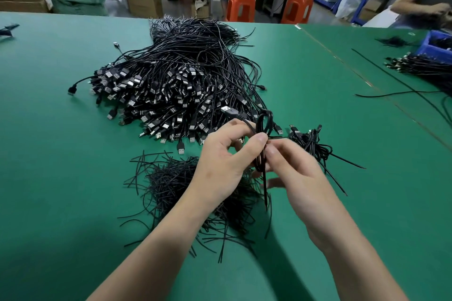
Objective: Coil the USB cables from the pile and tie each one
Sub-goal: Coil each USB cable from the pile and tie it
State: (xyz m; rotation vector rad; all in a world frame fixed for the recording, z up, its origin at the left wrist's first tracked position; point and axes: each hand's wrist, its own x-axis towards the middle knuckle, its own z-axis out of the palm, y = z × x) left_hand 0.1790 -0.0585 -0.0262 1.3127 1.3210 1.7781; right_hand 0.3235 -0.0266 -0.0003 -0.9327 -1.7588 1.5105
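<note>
- Risk 1: the coiled cable (263, 129), held above the table (73, 178) just in front of the pile (176, 76), may spring open if the left hand (227, 161) slackens its thumb pinch before the tie (265, 188) is twisted.
- Risk 2: the tie's free end hangs toward the heap of loose ties (176, 186) and may snag there.
- Hands: close together. The left pinches the coil, and the right hand (293, 173) pinches the tie.
- Count: one cable in hand, one pile too numerous to count, and a small cluster of finished coils (310, 142) whose number is unclear.
</note>
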